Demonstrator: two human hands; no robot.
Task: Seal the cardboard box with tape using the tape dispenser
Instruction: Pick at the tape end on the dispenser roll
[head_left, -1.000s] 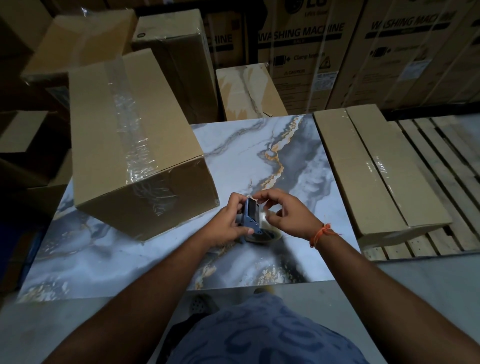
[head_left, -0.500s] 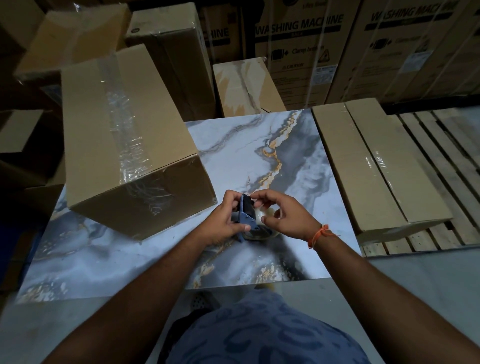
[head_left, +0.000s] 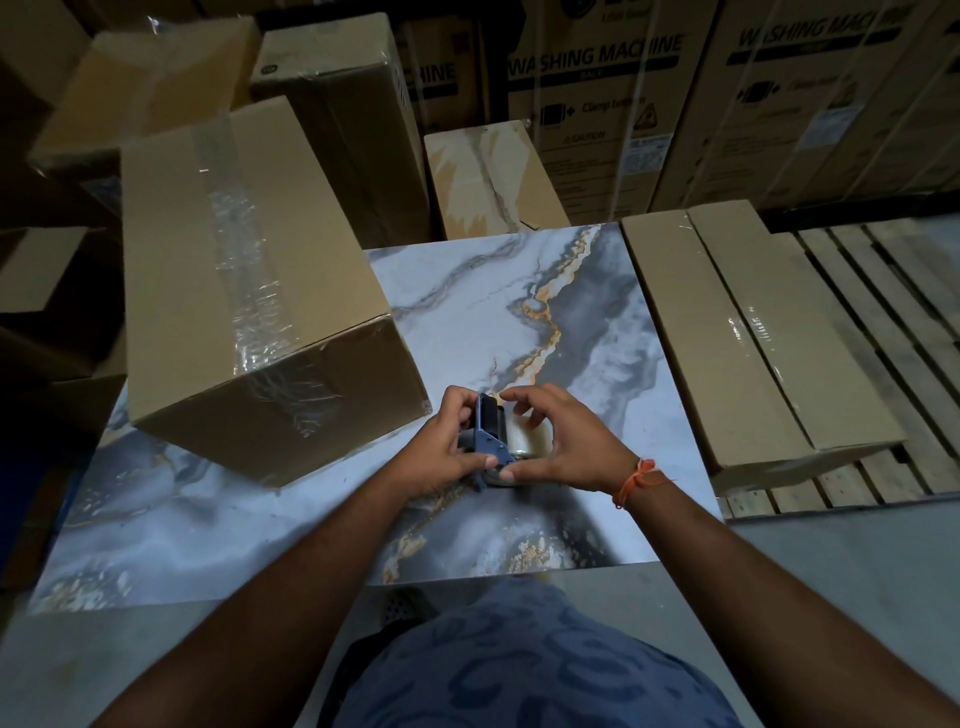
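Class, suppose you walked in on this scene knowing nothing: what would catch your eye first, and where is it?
Two bare hands meet at the centre over a marbled slab: the left hand grips a blue tape dispenser and the right hand, with an orange thread on its wrist, picks at the tape roll. To the left a big cardboard box lies on the slab, clear tape already along its top.

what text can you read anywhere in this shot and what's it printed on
"WASHING MACHINE": middle carton at the back.
"WASHING MAC...", cut off at the frame edge: right carton at the back.
"...INE", partly hidden: left back carton.
"Clamp bottom", partly blurred: middle carton, beside an icon.
"CAUTION": middle carton, lower down.
White stickers on the back cartons: too small to read.
Taped cardboard box and tape dispenser: no readable text.
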